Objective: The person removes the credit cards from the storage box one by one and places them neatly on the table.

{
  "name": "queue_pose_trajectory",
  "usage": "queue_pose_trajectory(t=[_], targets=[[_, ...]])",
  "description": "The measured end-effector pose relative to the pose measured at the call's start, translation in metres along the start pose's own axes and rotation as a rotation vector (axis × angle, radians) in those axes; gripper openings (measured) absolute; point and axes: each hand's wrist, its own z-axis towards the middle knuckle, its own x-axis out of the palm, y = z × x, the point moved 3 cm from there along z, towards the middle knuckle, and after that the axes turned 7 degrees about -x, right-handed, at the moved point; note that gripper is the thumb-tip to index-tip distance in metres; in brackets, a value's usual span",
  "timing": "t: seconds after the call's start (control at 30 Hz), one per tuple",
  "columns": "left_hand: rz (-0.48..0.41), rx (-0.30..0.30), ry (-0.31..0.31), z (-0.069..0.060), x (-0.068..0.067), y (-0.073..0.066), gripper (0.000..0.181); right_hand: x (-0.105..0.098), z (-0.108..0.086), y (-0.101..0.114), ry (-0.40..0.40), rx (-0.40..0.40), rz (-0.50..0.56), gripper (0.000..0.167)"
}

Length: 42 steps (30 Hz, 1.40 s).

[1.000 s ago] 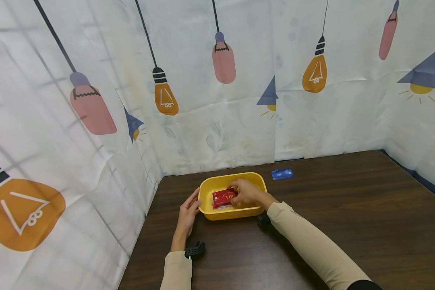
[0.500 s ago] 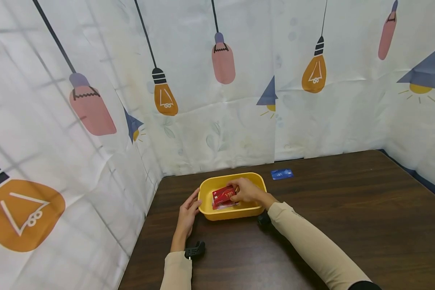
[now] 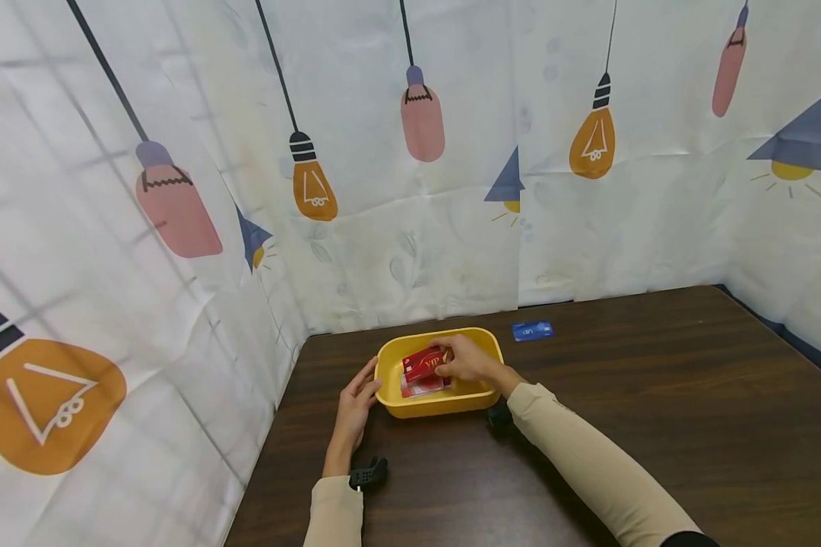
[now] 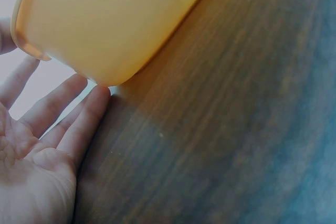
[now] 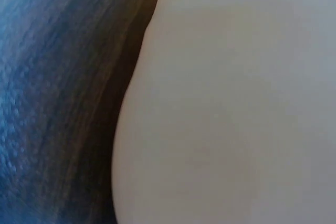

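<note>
A yellow plastic basin (image 3: 441, 407) stands on the dark wooden table in the head view. My left hand (image 3: 353, 404) rests at its left end, fingers fairly straight. In the left wrist view the fingertips of this left hand (image 4: 47, 140) touch the outer wall of the basin (image 4: 110, 24). Reaching inside from the right, my right hand (image 3: 467, 360) pinches a red card marked VIP (image 3: 421, 365) by its right side. Under that card, more red-and-white cards (image 3: 420, 386) lie on the basin's floor, partly covered. Only blurred skin and table show in the right wrist view.
A blue card (image 3: 532, 330) lies on the table (image 3: 629, 410) behind and right of the basin. Lamp-patterned white cloth (image 3: 410, 251) hangs along the table's back and sides. Each wrist wears a dark strap device (image 3: 369, 473).
The right hand has lifted the VIP card slightly and drawn it toward the back, so more of the cards beneath shows. The left hand and the basin stay in place.
</note>
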Motion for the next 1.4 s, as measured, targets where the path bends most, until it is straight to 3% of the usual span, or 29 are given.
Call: queue_pose_trajectory(t=[0.63,0.93,1.4], targets=[[0.014,-0.006,-0.004,0.001,-0.001,0.001,0.046,-0.013,-0.001,0.006,-0.033,-0.066,0.008,0.05],[0.022,-0.009,-0.002,0.001,-0.001,0.001,0.047,-0.034,-0.015,0.012,-0.027,-0.078,-0.004,0.054],[0.017,0.004,0.01,-0.001,-0.001,0.0,0.047,-0.063,-0.042,0.0,-0.062,-0.055,0.011,0.053]])
